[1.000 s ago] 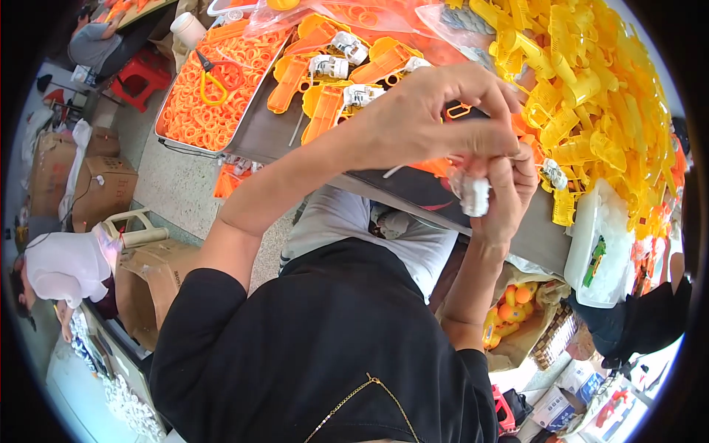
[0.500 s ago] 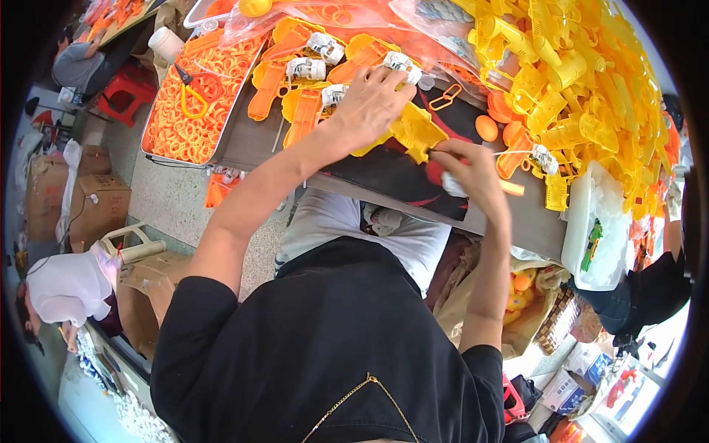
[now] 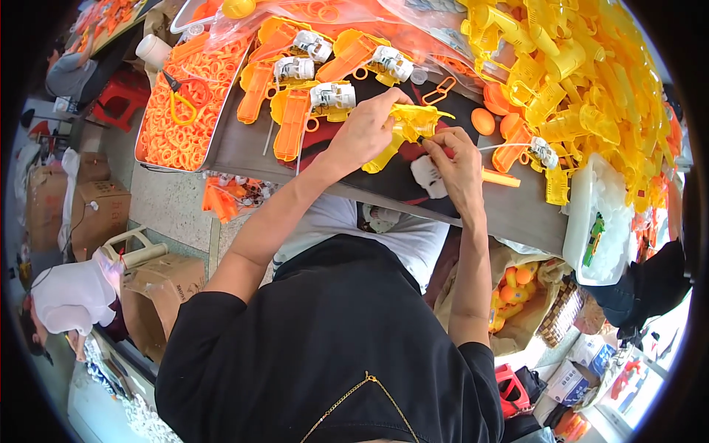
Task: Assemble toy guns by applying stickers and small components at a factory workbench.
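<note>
My left hand (image 3: 362, 134) is closed round the near-left side of a yellow plastic toy-gun shell (image 3: 413, 118), raised over a dark mat (image 3: 388, 177). At the shell's right side, my right hand (image 3: 459, 164) pinches a small dark part (image 3: 421, 139) against it. Just below my right fingers lies a white, soft-looking lump (image 3: 428, 177). Left of and beyond my left hand are several yellow shells fitted with orange pieces (image 3: 294, 122) and white cylindrical mechanisms (image 3: 332, 94). A loose orange loop (image 3: 439, 90) rests beyond the held shell.
A tray (image 3: 210, 151) of orange rings stands left, with yellow-handled scissors (image 3: 177, 100) on top. A large heap of yellow shells (image 3: 569, 74) rises at right. Nearby are orange domes (image 3: 483, 122), an orange piece with a white mechanism (image 3: 545, 151) and a white bin (image 3: 591, 258).
My left hand has drawn back from the white mechanisms, and the yellow shell has turned in its hold. My right hand has moved slightly left and brought the small dark part to the shell.
</note>
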The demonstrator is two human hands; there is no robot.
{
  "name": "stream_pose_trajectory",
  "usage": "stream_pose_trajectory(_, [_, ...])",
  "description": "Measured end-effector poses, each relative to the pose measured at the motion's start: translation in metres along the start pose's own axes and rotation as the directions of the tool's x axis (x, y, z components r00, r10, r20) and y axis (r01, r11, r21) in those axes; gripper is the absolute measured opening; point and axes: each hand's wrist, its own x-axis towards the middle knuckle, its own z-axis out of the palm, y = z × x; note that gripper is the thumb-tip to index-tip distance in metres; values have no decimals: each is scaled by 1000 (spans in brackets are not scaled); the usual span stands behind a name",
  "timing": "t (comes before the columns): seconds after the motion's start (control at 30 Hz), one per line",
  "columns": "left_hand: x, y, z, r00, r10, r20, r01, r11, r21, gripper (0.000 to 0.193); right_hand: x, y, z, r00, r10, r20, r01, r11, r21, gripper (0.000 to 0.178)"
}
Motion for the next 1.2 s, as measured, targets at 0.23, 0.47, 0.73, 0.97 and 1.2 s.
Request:
stream_pose_trajectory(0.23, [6,13,0,999,12,36,-15,995,98,30,1,6,6,996,-93,-19,88,981,-172,16])
stream_pose_trajectory(0.47, [9,25,1,996,-22,88,6,983,183,29,8,12,-1,1000,-19,-14,19,999,-39,18])
stream_pose_trajectory(0.73, [8,-17,1,999,-23,49,7,952,307,43,19,-7,4,970,204,135,-167,955,-247,26])
stream_pose_trajectory(0.97, [-25,-15,24,961,211,-180,-111,888,446,14,-5,-10,-19,982,-90,-165,53,975,-215,26])
stream_pose_trajectory(1.2, [-15,-19,30,963,242,-121,-164,877,451,16,-69,31,-74,997,38,-71,-78,675,-734,39])
